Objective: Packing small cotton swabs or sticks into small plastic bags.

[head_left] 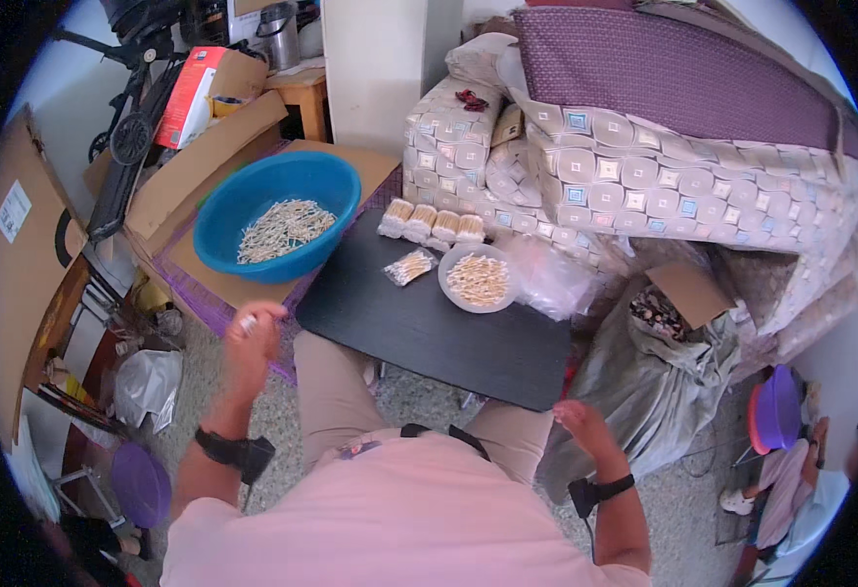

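Note:
My left hand [255, 331] is raised beside the left edge of the black table [380, 313], its fingers curled in with a small whitish thing showing among them. My right hand [583, 427] is off the table's near right corner, fingers bent together; what they hold, if anything, is too small to make out. On the table, a translucent round bowl [478, 278] holds many loose cotton swabs. Left of it lies a small clear bag of swabs [410, 266]. Several bundled packs of swabs [431, 223] line the far edge. A blue basin [215, 227] with more swabs stands to the left.
Clear plastic bags [550, 277] lie beside the table's right edge. A grey sack [634, 367] with an opened carton [688, 293] stands at right, before a patterned sofa [634, 181]. Flattened cardboard [375, 164] lies under the basin. Another person [789, 489] sits far right.

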Available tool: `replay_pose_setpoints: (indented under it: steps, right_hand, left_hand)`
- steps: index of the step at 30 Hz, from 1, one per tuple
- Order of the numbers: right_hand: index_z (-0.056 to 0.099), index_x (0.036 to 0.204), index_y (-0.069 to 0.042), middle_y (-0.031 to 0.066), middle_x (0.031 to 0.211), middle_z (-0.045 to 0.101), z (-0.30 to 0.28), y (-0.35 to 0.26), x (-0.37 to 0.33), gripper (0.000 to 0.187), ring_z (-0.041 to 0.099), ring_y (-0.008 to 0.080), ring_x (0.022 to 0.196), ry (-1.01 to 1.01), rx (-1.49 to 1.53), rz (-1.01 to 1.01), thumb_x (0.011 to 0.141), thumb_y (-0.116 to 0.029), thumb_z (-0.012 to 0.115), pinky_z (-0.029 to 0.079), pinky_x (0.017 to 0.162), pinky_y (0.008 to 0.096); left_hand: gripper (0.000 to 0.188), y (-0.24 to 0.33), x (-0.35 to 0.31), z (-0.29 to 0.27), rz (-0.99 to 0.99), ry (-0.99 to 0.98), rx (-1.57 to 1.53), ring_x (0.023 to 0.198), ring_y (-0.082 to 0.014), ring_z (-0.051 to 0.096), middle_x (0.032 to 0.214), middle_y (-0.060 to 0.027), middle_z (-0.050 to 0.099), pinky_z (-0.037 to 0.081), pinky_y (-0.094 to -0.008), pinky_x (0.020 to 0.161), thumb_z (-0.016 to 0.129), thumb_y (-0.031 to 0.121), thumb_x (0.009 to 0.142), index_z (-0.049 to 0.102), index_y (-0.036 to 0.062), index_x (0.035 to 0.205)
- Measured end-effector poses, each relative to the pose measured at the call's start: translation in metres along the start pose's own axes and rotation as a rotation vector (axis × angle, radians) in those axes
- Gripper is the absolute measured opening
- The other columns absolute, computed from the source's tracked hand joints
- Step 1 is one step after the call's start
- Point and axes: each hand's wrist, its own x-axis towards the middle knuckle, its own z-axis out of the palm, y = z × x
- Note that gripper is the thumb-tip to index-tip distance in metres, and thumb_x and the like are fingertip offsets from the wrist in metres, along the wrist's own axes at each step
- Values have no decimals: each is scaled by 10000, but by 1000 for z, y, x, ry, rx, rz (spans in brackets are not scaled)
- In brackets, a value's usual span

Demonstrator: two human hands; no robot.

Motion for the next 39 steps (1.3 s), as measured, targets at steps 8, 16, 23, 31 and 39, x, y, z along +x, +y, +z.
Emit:
replay_pose_setpoints:
  steps: [8, 16, 23, 31, 39]
  right_hand:
    - [518, 1283, -42, 154, 1286, 537, -71, -270, -23, 438, 629, 272, 990, 565, 283, -880, 931, -298, 564, 550, 755, 353]
    - [497, 1297, -31, 216, 1331, 489, -136, -337, -80, 664, 595, 333, 1030, 782, 477, -1730, 871, -539, 530, 495, 821, 413]
    - [515, 1258, -10, 221, 1293, 509, -322, -144, -173, 611, 599, 331, 1009, 756, 531, -1468, 874, -484, 537, 501, 812, 404]
    - [536, 1214, 14, 228, 1250, 531, -433, -142, -181, 551, 604, 327, 985, 657, 455, -1276, 876, -422, 546, 507, 803, 394]
    - [557, 1169, 38, 234, 1207, 554, -417, -155, -163, 491, 609, 324, 961, 589, 424, -1188, 879, -359, 555, 513, 793, 383]
  left_hand:
    - [197, 244, 19, 59, 965, -1257, -366, 394, -115, 475, 531, 36, 534, 316, -213, 353, 691, 182, 796, 640, 156, 608]
    - [159, 230, 33, 55, 975, -1303, -464, 406, -116, 478, 545, 30, 531, 320, -216, 361, 673, 171, 797, 631, 137, 647]
    - [124, 215, 38, -6, 807, -1328, -541, 419, -117, 480, 558, 24, 527, 324, -218, 368, 656, 161, 798, 622, 118, 686]
    - [90, 188, 23, -47, 772, -1293, -697, 434, -119, 484, 573, 17, 524, 328, -221, 377, 636, 150, 799, 612, 96, 731]
    - [70, 132, -4, -216, 814, -1283, -745, 448, -120, 487, 589, 11, 520, 332, -224, 386, 617, 138, 800, 602, 74, 775]
